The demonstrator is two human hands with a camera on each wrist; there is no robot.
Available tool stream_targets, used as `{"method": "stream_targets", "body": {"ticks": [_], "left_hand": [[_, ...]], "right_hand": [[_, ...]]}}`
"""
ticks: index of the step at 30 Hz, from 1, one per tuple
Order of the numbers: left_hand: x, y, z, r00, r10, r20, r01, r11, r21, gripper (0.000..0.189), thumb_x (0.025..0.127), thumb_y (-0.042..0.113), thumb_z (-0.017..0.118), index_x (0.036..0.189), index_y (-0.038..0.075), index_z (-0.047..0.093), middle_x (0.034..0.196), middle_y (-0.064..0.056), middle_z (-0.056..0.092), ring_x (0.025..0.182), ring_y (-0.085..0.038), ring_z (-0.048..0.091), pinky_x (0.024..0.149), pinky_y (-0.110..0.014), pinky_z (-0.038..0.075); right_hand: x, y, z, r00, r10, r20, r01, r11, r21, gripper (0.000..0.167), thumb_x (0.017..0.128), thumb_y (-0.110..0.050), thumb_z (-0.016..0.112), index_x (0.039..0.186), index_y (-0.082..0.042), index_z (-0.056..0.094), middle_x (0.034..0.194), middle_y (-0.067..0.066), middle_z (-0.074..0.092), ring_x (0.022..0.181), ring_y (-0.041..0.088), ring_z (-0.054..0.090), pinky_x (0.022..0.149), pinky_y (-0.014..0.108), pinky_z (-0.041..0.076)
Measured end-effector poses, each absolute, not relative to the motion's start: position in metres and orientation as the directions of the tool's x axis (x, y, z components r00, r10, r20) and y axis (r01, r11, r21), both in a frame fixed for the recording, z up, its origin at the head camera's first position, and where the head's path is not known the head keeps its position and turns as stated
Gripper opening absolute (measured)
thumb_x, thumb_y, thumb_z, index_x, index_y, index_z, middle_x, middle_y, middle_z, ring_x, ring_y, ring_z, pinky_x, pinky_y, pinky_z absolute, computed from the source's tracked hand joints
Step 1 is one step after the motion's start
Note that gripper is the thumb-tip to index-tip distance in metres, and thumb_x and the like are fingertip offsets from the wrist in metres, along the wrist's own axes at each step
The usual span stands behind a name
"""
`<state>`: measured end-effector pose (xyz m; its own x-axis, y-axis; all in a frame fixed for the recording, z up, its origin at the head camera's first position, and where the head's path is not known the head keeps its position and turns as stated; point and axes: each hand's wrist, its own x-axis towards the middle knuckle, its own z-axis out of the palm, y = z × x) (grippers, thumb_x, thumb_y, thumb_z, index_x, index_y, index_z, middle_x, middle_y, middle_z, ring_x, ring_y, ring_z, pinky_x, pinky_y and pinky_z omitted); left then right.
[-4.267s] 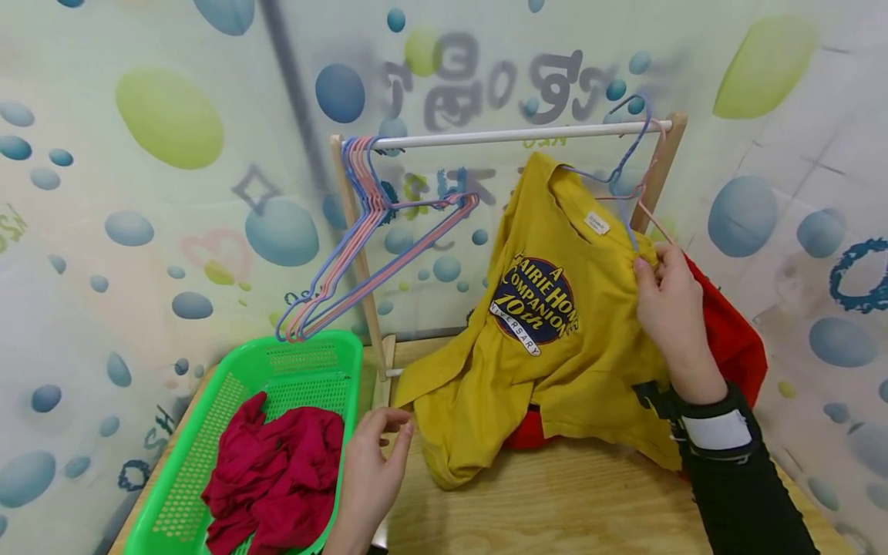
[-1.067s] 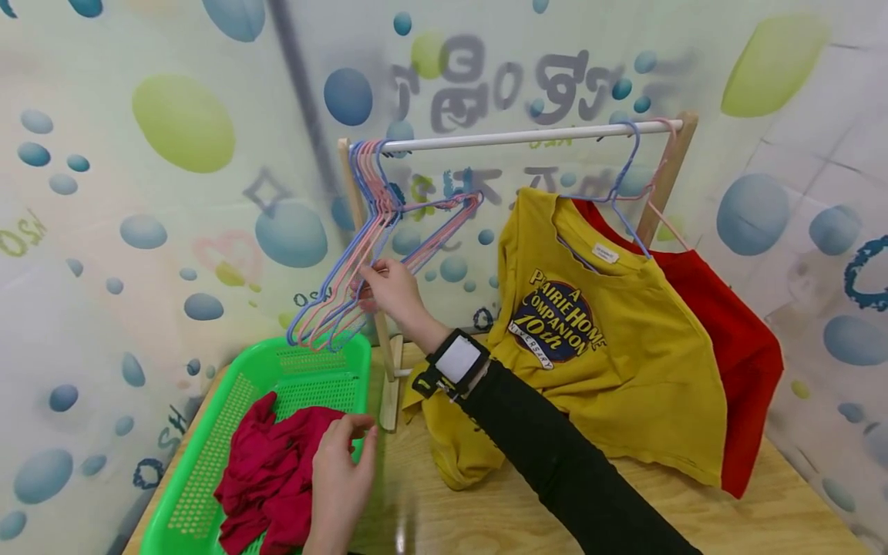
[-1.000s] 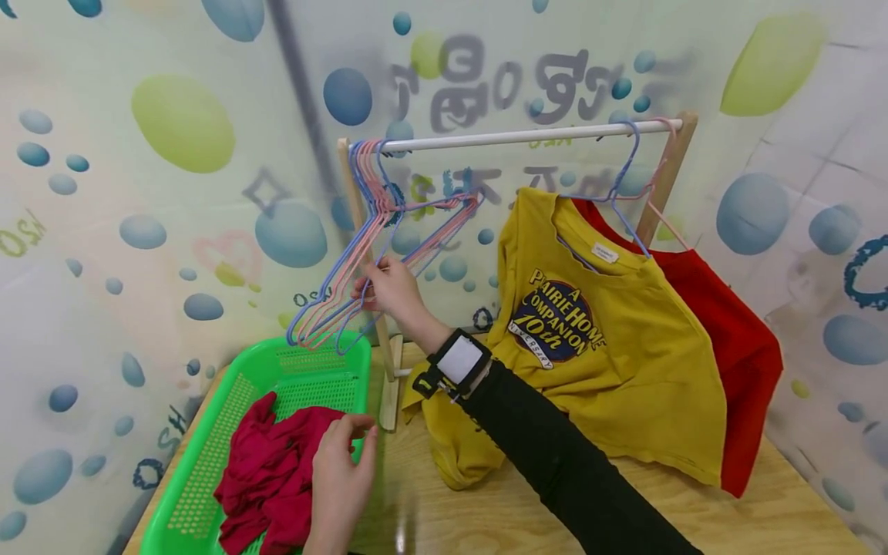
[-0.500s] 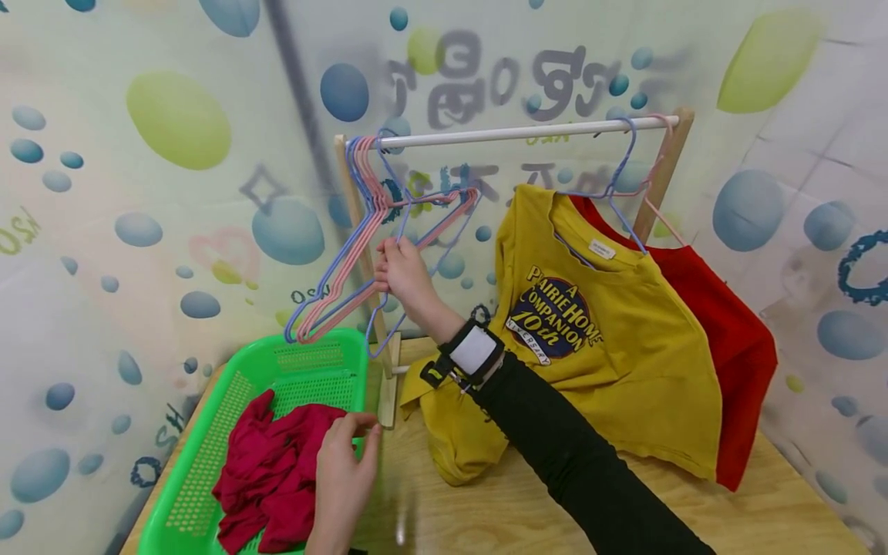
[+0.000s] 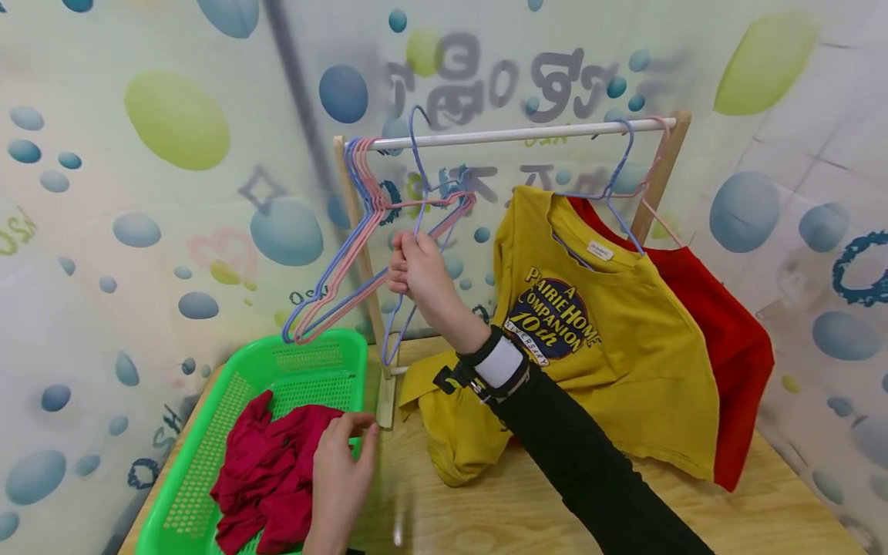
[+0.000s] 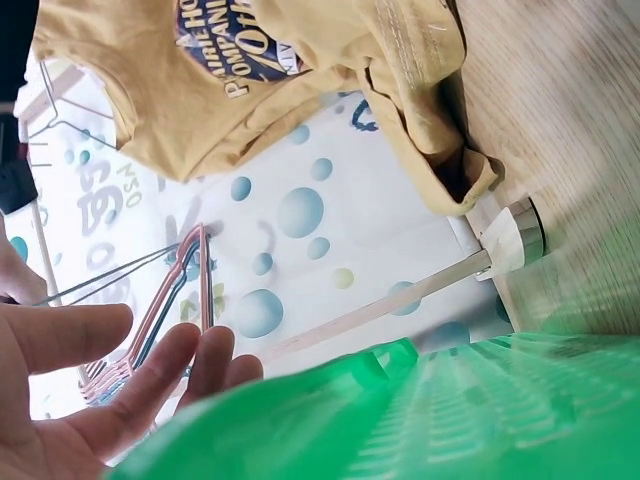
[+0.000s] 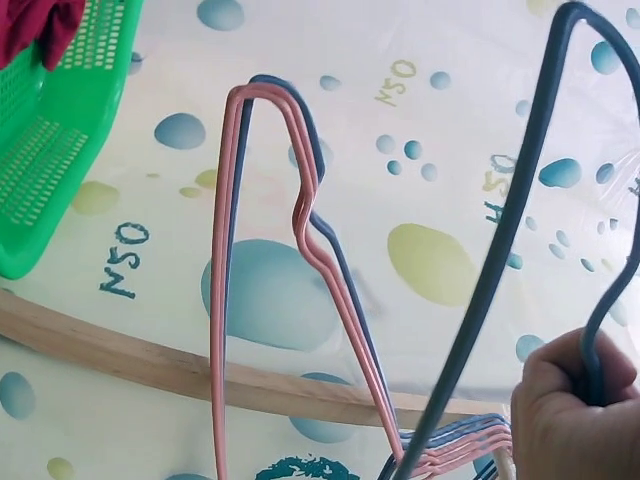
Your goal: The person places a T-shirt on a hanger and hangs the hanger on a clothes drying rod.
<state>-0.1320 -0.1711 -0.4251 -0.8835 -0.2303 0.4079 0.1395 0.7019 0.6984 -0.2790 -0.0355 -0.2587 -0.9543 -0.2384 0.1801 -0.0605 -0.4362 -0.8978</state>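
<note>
My right hand (image 5: 425,271) grips a blue hanger (image 5: 418,158) by one sloping arm, its hook raised above the white rail (image 5: 486,139). The right wrist view shows the fingers curled round that hanger (image 7: 500,240). My left hand (image 5: 344,472) hovers beside the right rim of the green basket (image 5: 169,432), fingers loosely bent and holding nothing. A crumpled dark red garment (image 5: 274,470) lies in the basket. Several pink and blue hangers (image 5: 361,223) hang bunched at the rail's left end.
A yellow printed T-shirt (image 5: 603,331) on a blue hanger hangs at the rack's right, in front of a red garment (image 5: 738,362) on a pink hanger. The rack's wooden left post (image 5: 370,308) stands close behind the basket. Wooden table (image 5: 444,516) lies below.
My right hand let go of the yellow T-shirt, moved left to the bunched hangers, took a blue one and lifted it up and right off the rail. The left hand has stayed by the basket.
</note>
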Motion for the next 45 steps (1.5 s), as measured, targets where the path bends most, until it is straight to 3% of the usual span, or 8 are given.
{"method": "stream_targets", "body": {"ticks": [10, 22, 30, 45], "left_hand": [[-0.134, -0.173, -0.423, -0.883, -0.223, 0.413, 0.151, 0.697, 0.701, 0.009, 0.094, 0.002, 0.071, 0.102, 0.005, 0.074, 0.095, -0.006, 0.071, 0.091, -0.023, 0.065, 0.078, -0.033, 0.05], [-0.131, -0.173, -0.422, -0.891, -0.226, 0.394, 0.132, 0.703, 0.699, 0.009, 0.094, 0.003, 0.071, 0.102, 0.006, 0.074, 0.095, -0.005, 0.071, 0.09, -0.023, 0.064, 0.077, -0.033, 0.051], [-0.131, -0.173, -0.422, -0.9, -0.226, 0.373, 0.113, 0.704, 0.701, 0.008, 0.095, 0.004, 0.071, 0.102, 0.006, 0.074, 0.095, -0.007, 0.071, 0.091, -0.023, 0.064, 0.079, -0.036, 0.051], [-0.13, -0.173, -0.421, -0.921, -0.212, 0.328, 0.089, 0.703, 0.706, 0.007, 0.096, 0.006, 0.07, 0.102, 0.005, 0.075, 0.097, -0.008, 0.07, 0.093, -0.025, 0.063, 0.085, -0.044, 0.051]], "right_hand": [[-0.24, -0.009, -0.283, -0.923, -0.333, 0.193, -0.046, -0.402, -0.915, 0.025, 0.116, -0.022, 0.021, 0.1, -0.014, 0.038, 0.066, -0.004, 0.027, 0.052, 0.008, 0.024, 0.052, 0.018, 0.026], [-0.218, 0.029, -0.32, -0.919, -0.387, 0.073, 0.081, -0.367, -0.927, 0.027, 0.116, -0.023, 0.019, 0.1, -0.013, 0.038, 0.063, -0.006, 0.028, 0.05, 0.005, 0.029, 0.051, 0.016, 0.03], [-0.212, 0.052, -0.346, -0.917, -0.4, -0.001, 0.095, -0.214, -0.972, 0.027, 0.116, -0.022, 0.021, 0.099, -0.011, 0.04, 0.063, -0.006, 0.03, 0.051, 0.004, 0.032, 0.05, 0.015, 0.032], [-0.198, 0.083, -0.383, -0.897, -0.425, -0.12, 0.087, 0.096, -0.992, 0.03, 0.116, -0.022, 0.023, 0.097, -0.01, 0.042, 0.063, -0.006, 0.029, 0.051, 0.005, 0.027, 0.049, 0.019, 0.025]]}}
